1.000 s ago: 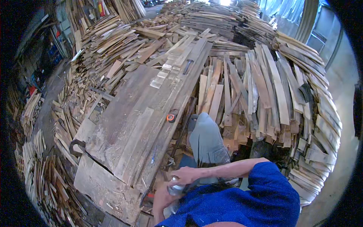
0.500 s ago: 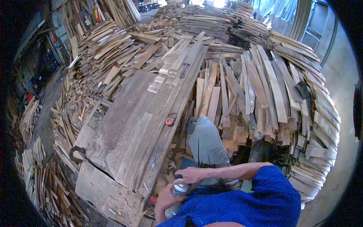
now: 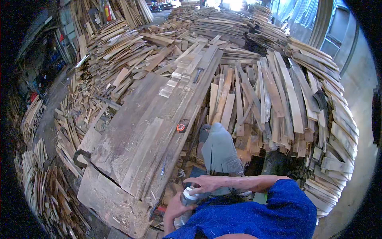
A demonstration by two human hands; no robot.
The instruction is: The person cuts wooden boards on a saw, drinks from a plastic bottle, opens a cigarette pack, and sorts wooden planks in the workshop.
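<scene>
Close to my body, my left hand (image 3: 175,208) is wrapped round the side of a bottle (image 3: 188,198) with a white top and a greyish, clear-looking body. My right hand (image 3: 202,184) reaches across from the right, its fingers closed over the bottle's top. Something dark shows under those fingers, perhaps a lid; I cannot make out its shape. Part of the bottle is hidden by both hands. Beyond them my bent knee in grey trousers (image 3: 221,151) rises beside the workbench.
A wooden workbench (image 3: 115,139) stands on the left, bearing a tape measure (image 3: 181,127), a hammer (image 3: 197,75), small pale blocks (image 3: 169,87) and a dark metal hook (image 3: 81,158). Stacked boards (image 3: 278,95) line the right; scrap wood (image 3: 123,51) is heaped behind.
The bottle's white top shows more clearly now, and my right fingers have shifted a little over it. My left hand keeps its hold. The view has tilted slightly.
</scene>
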